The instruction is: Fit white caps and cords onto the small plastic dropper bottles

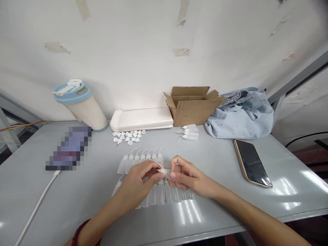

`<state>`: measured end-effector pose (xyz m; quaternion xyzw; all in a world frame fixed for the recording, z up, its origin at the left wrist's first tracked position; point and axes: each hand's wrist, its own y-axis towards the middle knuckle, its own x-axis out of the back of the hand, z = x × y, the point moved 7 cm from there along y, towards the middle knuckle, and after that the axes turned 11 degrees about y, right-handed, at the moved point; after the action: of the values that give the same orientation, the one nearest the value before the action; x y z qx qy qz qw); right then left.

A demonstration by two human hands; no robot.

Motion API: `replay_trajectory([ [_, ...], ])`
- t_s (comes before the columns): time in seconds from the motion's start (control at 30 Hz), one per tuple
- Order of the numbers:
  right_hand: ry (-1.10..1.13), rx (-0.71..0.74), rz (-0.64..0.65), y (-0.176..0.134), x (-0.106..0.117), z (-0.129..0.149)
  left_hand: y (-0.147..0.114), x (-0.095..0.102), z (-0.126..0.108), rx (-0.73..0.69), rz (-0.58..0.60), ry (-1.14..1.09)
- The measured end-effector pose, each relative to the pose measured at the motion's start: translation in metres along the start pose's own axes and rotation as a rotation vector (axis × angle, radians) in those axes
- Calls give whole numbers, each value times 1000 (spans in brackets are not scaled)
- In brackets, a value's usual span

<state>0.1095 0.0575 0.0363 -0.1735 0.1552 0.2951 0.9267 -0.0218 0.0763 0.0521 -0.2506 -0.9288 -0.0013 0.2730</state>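
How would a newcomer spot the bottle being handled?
On the grey table, the left hand and right hand sit close together above rows of bottles. The held bottle spans their fingertips; its neighbours lie on the table.

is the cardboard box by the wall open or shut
Open: the cardboard box has its top flaps standing apart, and part of its inside shows. Whether anything lies at the bottom, I cannot tell.
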Motion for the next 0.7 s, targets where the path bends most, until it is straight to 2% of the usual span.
replay_trajectory([
  [0.13, 38, 6, 12, 1, 1, -1, 1, -1, -4, -71, -4, -52],
  [0.3, 9, 4, 13, 0, 0, 0, -1, -3, 6, 120, 24, -75],
  [0.37, 1, -3, 17, -1, -1, -1, -2, -5, 6, 151, 43, -54],
  [0.6, 93, -11, 57, 0, 0, -4, -2, -6, -3, 26, 67, -32],
  [0.7, 34, 14, 31, 1, 1, -3, -2, -5, -2, 4, 66, -65],
])
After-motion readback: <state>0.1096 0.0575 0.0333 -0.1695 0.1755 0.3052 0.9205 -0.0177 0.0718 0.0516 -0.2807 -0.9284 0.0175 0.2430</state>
